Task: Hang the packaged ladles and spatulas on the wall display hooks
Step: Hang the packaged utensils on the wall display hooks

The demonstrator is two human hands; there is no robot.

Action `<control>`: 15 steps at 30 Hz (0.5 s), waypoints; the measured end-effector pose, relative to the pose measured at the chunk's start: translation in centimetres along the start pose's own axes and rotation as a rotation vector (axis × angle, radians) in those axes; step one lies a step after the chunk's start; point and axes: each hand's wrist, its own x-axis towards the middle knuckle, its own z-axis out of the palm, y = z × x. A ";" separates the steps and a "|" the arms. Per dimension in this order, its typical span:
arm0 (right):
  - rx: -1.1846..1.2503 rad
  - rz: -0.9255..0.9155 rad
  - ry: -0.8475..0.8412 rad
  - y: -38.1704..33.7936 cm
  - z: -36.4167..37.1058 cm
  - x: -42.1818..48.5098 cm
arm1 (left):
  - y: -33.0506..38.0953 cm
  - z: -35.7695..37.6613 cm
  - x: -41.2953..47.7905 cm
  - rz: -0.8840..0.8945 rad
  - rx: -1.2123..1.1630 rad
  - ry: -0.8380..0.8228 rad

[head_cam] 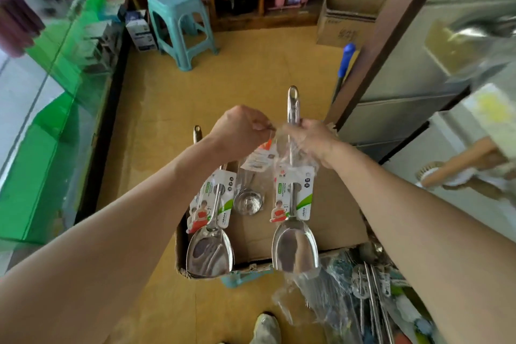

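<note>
A steel spatula (294, 243) with a printed card label hangs upright in a clear plastic sleeve. My right hand (312, 139) grips its handle through the plastic. My left hand (240, 127) pinches the top edge of that sleeve, just left of the handle. Below my hands, a cardboard box (329, 215) holds a second packaged spatula (210, 248) at its left side and a small packaged ladle (248, 201) in the middle. No wall hooks are clearly in view.
A teal plastic stool (178, 22) stands on the yellow floor ahead. A green glass counter (55, 109) runs along the left. Another cardboard box (349, 19) sits at the back right. Packaged utensils (371, 296) lie at the lower right, and a wooden-handled brush (458, 165) hangs at the right.
</note>
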 end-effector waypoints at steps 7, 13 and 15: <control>-0.098 -0.054 0.047 -1.2 -3.6 -8.4 | 4.6 -1.7 -3.0 0.149 0.048 -0.101; -0.157 -0.054 0.109 -2.6 -5.4 -16.5 | 9.2 -2.8 -6.0 0.285 0.093 -0.186; -0.138 -0.092 0.170 -3.1 -6.2 -19.2 | 10.6 -3.0 -7.1 0.334 0.116 -0.219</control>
